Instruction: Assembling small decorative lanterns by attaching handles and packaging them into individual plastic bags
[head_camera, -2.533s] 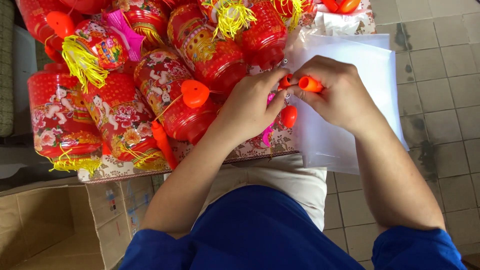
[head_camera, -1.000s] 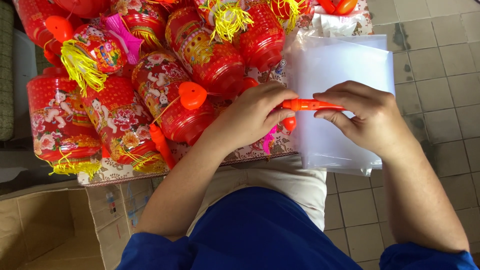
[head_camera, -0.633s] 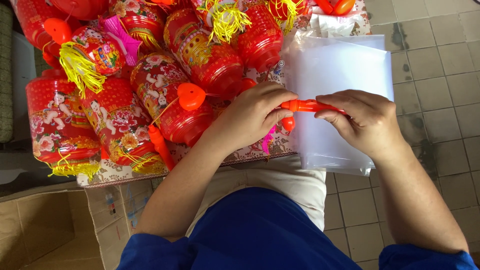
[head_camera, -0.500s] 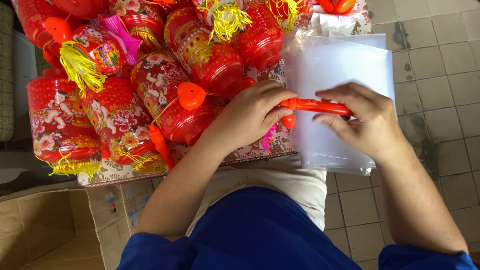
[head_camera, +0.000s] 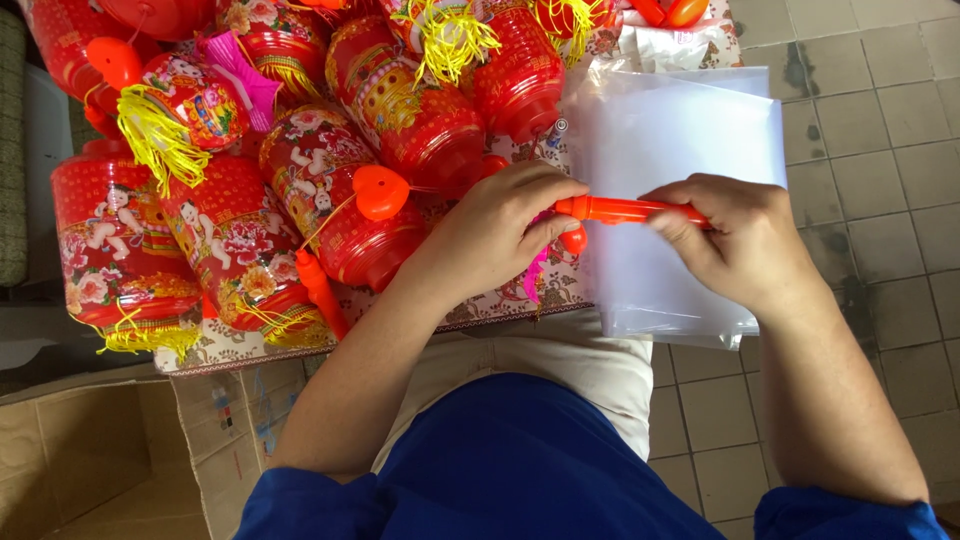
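A slim orange plastic stick (head_camera: 622, 209) lies level between my two hands. My left hand (head_camera: 497, 232) pinches its left end, just above a small red-orange bead (head_camera: 573, 240). My right hand (head_camera: 745, 240) grips the stick's right end, fingers curled over it. Both hands hover over the near edge of a patterned table (head_camera: 470, 318), beside a stack of clear plastic bags (head_camera: 655, 125). The stick's right tip is hidden in my right fist.
Several red paper lanterns (head_camera: 425, 110) with yellow tassels (head_camera: 150, 135) and orange heart-shaped tops (head_camera: 380, 190) crowd the table's left and back. A loose orange stick (head_camera: 320, 293) lies among them. An open cardboard box (head_camera: 120, 455) sits at lower left. Tiled floor (head_camera: 870, 110) lies right.
The orange stick has grown longer between my hands as my right hand slid rightward along it. My left hand stayed at the stick's left end.
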